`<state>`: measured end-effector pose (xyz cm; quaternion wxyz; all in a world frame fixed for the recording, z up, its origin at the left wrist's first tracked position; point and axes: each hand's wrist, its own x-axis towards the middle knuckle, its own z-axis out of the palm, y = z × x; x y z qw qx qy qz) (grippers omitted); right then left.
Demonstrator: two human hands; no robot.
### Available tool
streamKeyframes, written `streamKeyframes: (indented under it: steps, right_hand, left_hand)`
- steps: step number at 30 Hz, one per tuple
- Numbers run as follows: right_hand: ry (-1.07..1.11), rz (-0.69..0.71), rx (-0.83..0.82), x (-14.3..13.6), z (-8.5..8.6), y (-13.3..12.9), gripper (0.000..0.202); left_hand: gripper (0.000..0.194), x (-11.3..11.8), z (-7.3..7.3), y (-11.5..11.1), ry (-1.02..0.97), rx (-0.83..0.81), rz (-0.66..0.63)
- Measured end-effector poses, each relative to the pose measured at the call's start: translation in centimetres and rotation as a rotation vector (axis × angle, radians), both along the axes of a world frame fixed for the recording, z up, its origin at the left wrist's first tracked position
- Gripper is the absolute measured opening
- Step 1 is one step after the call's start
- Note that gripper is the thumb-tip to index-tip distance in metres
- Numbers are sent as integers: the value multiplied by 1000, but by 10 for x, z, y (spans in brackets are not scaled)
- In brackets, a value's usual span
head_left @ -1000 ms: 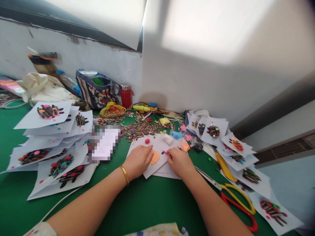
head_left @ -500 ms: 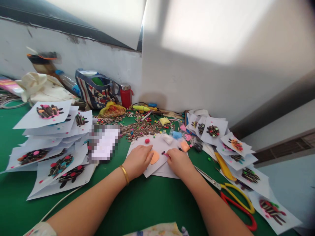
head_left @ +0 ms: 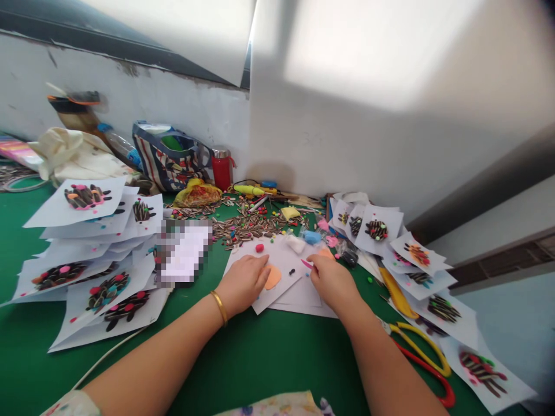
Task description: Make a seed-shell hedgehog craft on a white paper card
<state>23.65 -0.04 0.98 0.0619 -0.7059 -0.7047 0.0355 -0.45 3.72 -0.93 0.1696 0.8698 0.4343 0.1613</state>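
Observation:
My left hand (head_left: 246,279) lies with its fingers out on a white sheet of paper (head_left: 277,296), steadying its left side. Beside its fingertips a flat orange patch of modelling clay (head_left: 273,278) sticks to the paper. My right hand (head_left: 332,281) is closed on a small pink pointed tool (head_left: 307,263), most of which its fingers hide. Two tiny black clay balls (head_left: 292,272) sit on the sheet between my hands. A red lump of clay (head_left: 259,248) rests above my left hand.
Seed-decorated paper sheets (head_left: 87,263) are stacked left, with more decorated sheets (head_left: 442,312) at right. Scissors (head_left: 418,346) and a yellow cutter (head_left: 398,293) lie by my right arm. Sunflower seeds (head_left: 247,225), clay packets (head_left: 311,237), a red flask (head_left: 221,169) and a bag (head_left: 167,159) stand behind.
My right hand has moved right and slightly up, away from the orange patch, with the pink tool. The black balls now show free on the paper. My left hand stays put.

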Motion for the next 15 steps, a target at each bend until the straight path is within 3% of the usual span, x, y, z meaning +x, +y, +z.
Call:
streamKeyframes:
  steps: [5, 10, 15]
  right_hand:
    - [-48, 79, 95, -1, -7, 3, 23]
    - [59, 225, 94, -11, -14, 7, 23]
    - [169, 264, 129, -15, -16, 9, 12]
  left_hand:
    - [42, 0, 1, 0, -18, -1, -1]
    - [42, 0, -1, 0, -22, 27, -9]
    - [40, -1, -4, 0, -61, 40, -29]
